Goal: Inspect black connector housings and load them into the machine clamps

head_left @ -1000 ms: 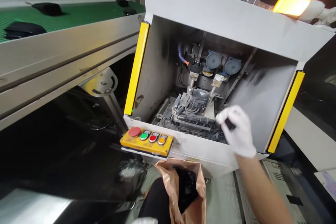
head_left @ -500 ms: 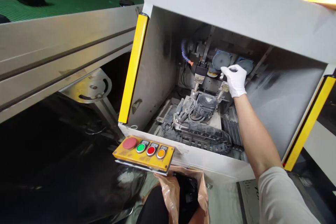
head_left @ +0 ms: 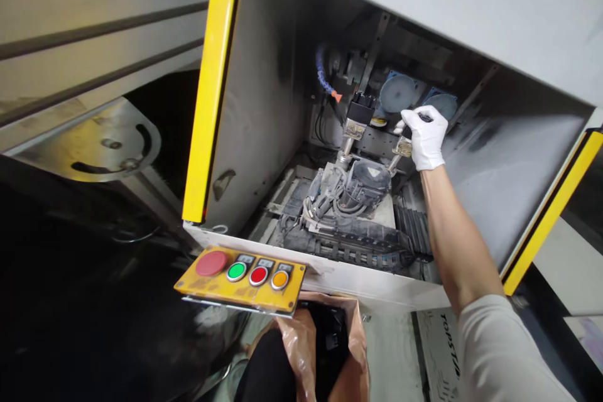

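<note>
Deep inside the grey machine housing, the right hand stays put, its grip pinching a small dark part.

My one camera sits on the head, looking forward and down into the machine bay. The right grip lies ahead, fairly near, with the button panel below-left of it.

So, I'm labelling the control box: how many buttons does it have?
4, in a row on the yellow control box: red mushroom button leftmost, then green button, red button, orange button rightmost.
</note>
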`<state>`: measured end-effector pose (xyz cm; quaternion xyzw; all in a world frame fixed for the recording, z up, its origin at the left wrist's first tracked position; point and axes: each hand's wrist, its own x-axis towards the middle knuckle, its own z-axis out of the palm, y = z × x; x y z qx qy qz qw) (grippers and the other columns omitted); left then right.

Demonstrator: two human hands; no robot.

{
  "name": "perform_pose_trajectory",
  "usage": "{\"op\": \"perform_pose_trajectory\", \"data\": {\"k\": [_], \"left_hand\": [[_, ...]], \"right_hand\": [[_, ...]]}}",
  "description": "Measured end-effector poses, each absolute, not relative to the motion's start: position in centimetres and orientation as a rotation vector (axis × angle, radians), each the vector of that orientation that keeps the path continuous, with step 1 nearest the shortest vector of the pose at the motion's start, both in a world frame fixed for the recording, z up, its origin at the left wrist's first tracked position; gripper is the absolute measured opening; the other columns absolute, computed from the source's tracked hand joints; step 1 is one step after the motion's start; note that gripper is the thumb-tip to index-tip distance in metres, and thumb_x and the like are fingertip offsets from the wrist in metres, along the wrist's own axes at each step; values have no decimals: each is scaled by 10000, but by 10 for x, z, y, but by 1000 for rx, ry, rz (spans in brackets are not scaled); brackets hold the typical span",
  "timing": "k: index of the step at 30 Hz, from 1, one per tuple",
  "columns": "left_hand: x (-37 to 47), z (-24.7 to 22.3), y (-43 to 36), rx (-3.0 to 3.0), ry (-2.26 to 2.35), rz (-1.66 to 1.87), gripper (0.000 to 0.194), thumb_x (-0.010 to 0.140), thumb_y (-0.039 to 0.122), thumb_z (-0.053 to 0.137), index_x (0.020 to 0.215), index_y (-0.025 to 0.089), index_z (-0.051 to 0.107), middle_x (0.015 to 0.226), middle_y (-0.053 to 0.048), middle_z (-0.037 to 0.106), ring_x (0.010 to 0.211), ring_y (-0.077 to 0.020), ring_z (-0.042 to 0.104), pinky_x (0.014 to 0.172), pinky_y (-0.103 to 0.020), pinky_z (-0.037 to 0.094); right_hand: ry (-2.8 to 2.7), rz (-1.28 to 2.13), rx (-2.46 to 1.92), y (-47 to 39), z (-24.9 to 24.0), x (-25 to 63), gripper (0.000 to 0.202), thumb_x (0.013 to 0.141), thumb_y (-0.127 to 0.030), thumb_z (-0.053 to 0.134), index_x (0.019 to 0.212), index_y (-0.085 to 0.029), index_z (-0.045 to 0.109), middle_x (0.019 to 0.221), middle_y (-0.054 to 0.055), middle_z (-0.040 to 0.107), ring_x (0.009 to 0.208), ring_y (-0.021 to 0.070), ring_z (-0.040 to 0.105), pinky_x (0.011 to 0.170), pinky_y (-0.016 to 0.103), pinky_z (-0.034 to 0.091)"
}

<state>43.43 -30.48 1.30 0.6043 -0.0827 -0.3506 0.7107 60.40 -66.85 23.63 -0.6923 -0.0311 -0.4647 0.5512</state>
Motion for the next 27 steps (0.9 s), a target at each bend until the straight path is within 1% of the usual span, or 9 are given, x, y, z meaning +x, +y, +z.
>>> {"op": "perform_pose_trajectory", "data": {"k": [2, 5, 7, 9, 10, 13, 18, 23, 27], "left_hand": [[432, 12, -305, 1296, -153, -756, 473, 820, 597, 782, 738, 144, 673, 650, -7, 590, 789, -269, 709, 688, -388, 551], [425, 9, -305, 1285, -150, -687, 427, 837, 552, 779, 748, 148, 674, 650, -14, 586, 822, -293, 710, 714, -426, 562], [421, 4, -305, 1376, -199, -652, 405, 856, 572, 747, 772, 180, 689, 657, -21, 599, 855, -317, 713, 742, -471, 589], [419, -4, -305, 1494, -260, -629, 405, 880, 615, 692, 809, 217, 713, 661, -24, 612, 864, -327, 713, 774, -513, 610], [419, -10, -306, 1538, -286, -621, 410, 890, 632, 669, 826, 231, 724, 662, -25, 617, 861, -328, 713, 786, -525, 614], [421, -29, -309, 1599, -320, -622, 419, 897, 641, 648, 838, 235, 732, 671, -30, 626, 845, -321, 712, 792, -525, 611], [423, -56, -321, 1625, -288, -676, 496, 891, 707, 595, 840, 229, 720, 655, -38, 612, 832, -309, 712, 754, -466, 595], [431, -69, -321, 1583, -317, -733, 513, 847, 734, 640, 815, 229, 727, 622, -42, 603, 804, -310, 709, 726, -448, 590], [430, -77, -315, 1625, -297, -691, 563, 839, 777, 612, 799, 231, 747, 643, -37, 620, 834, -309, 711, 742, -459, 593]], "right_hand": [[-69, -1062, -1695, -667, 237, 602, 244, 755, -147, 718, 669, -217, 500, 515, -65, 610, 458, 130, 631, 491, 243, 556], [-78, -979, -1740, -668, 241, 596, 302, 725, -226, 799, 668, -221, 502, 533, -48, 636, 485, 143, 654, 511, 247, 560], [-59, -891, -1684, -671, 244, 593, 341, 734, -386, 836, 704, -216, 541, 563, -33, 660, 516, 149, 672, 536, 255, 579], [0, -752, -1611, -673, 246, 592, 416, 772, -562, 792, 725, -207, 579, 592, -7, 677, 536, 157, 681, 543, 270, 594], [31, -695, -1584, -674, 247, 592, 443, 791, -602, 763, 716, -201, 590, 596, 5, 678, 537, 160, 678, 538, 276, 598], [58, -692, -1550, -673, 247, 597, 412, 820, -527, 754, 646, -195, 585, 567, 1, 641, 506, 151, 645, 518, 287, 600], [53, -810, -1521, -670, 240, 604, 364, 883, -423, 661, 610, -194, 588, 527, -26, 574, 458, 133, 599, 502, 287, 591], [60, -816, -1505, -668, 239, 603, 334, 843, -393, 662, 587, -196, 578, 530, -23, 579, 453, 128, 590, 497, 286, 588], [79, -827, -1525, -669, 243, 602, 309, 808, -374, 677, 577, -195, 574, 535, -24, 583, 442, 126, 586, 490, 281, 584]]}}
